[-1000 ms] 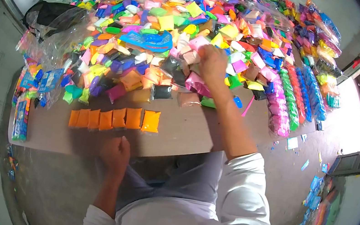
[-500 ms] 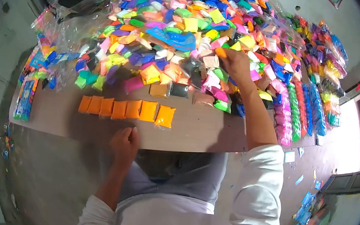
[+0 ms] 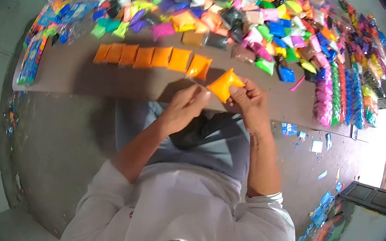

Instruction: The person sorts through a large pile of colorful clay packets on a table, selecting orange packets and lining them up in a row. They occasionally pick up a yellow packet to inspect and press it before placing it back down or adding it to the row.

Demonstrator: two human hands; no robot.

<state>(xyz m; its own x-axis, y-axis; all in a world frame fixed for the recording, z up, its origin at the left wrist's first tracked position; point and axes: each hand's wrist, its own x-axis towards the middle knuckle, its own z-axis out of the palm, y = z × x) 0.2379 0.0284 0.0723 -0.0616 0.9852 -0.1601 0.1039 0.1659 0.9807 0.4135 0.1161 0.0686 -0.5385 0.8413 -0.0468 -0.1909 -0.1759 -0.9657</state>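
Note:
An orange packet point(image 3: 224, 85) is held up near the table's front edge, tilted, with my right hand point(image 3: 249, 104) pinching its right side between thumb and fingers. My left hand point(image 3: 187, 106) is closed at the packet's left corner, its fingertips on the clear wrapper edge there. Just behind my hands, a row of several orange packets point(image 3: 161, 57) lies on the table, side by side. The row's rightmost packet point(image 3: 199, 67) sits slightly apart from the others.
A large heap of coloured packets point(image 3: 266, 17) covers the back of the table point(image 3: 62, 68). Long bags of pink packets point(image 3: 323, 97) and other colours stand at the right. A colourful packaged stack point(image 3: 32, 59) lies at the left edge. A pink stick point(image 3: 298, 83) lies near the heap.
My right hand has come back from the heap with an orange packet. My left hand has moved up and right to meet it. The view has tilted down.

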